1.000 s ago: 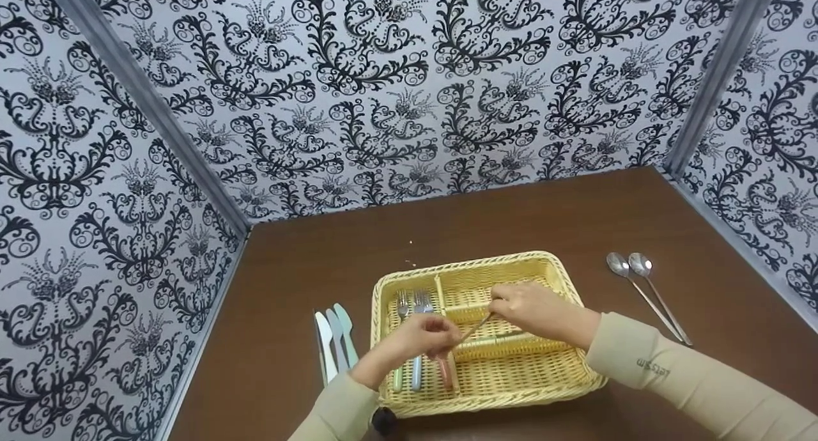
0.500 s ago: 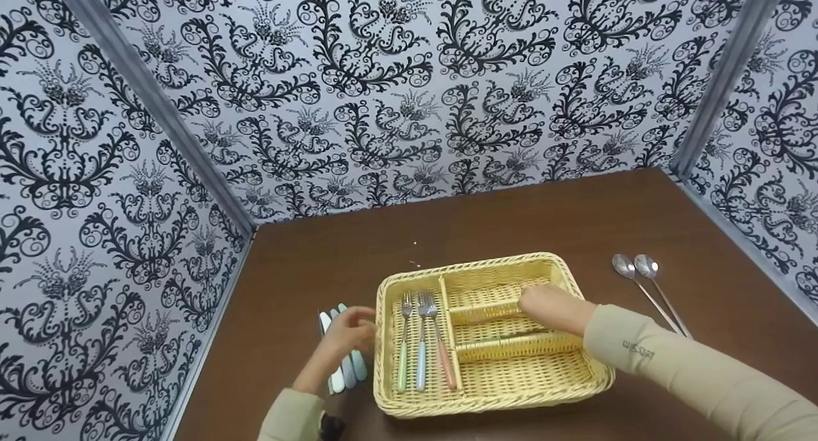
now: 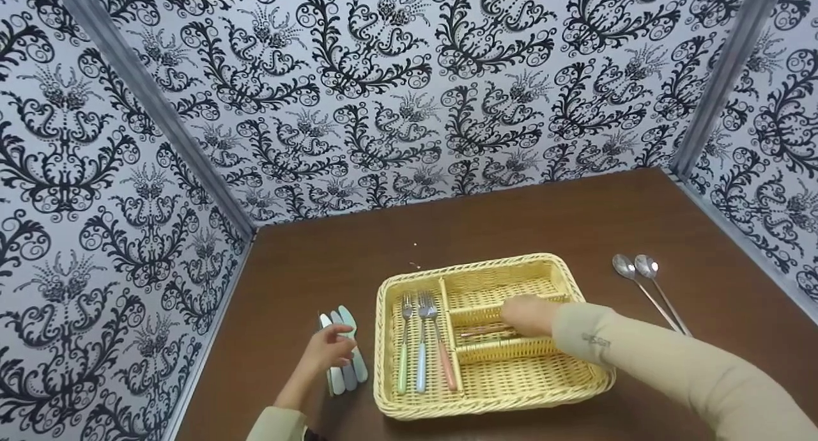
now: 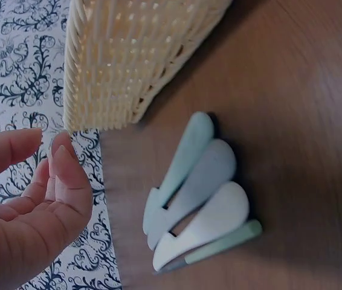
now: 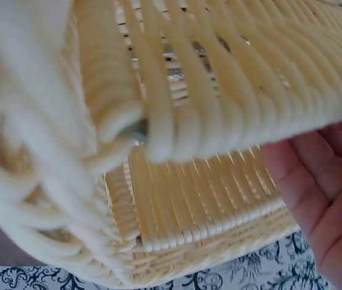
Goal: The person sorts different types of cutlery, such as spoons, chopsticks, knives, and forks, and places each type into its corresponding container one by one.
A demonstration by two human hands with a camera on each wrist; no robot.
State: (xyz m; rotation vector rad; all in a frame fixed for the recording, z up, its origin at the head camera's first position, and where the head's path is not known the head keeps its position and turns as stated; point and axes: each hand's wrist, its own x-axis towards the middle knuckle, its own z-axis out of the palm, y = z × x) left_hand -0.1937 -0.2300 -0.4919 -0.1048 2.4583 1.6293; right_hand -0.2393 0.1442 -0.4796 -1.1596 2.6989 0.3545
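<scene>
At the near edge, the left arm reaches forward in a pale sleeve (image 3: 276, 425), with a dark band at the wrist. The other pale sleeve (image 3: 671, 358) comes in from the right and slants inward; its small dark print is too blurred to read.

The left hand (image 3: 327, 348) hovers beside the basket (image 3: 498, 404), its fingers loosely bent and released, thumb apart from the index finger. Just below lie the knives (image 4: 204, 184), fanned close together on the surface (image 3: 307, 268), handles toward the person and blades pointing away. Their handles are teal, grey-blue, white and pale green.

In the basket's left compartment, three forks (image 3: 422, 364) with green, blue and pink handles lie lengthwise, tines pointing away.

The right hand (image 3: 527, 314) dips palm-down into the middle compartment. A slim utensil (image 3: 479, 331) lies there, its long axis running left to right, one end pointing left and the other hidden by the hand. Whether the right fingers grasp it cannot be told.

Beyond, right of the basket, two spoons (image 3: 647, 266) lie side by side, bowls pointing away. Behind stands a black-and-white scroll-patterned wall (image 3: 409, 108).
</scene>
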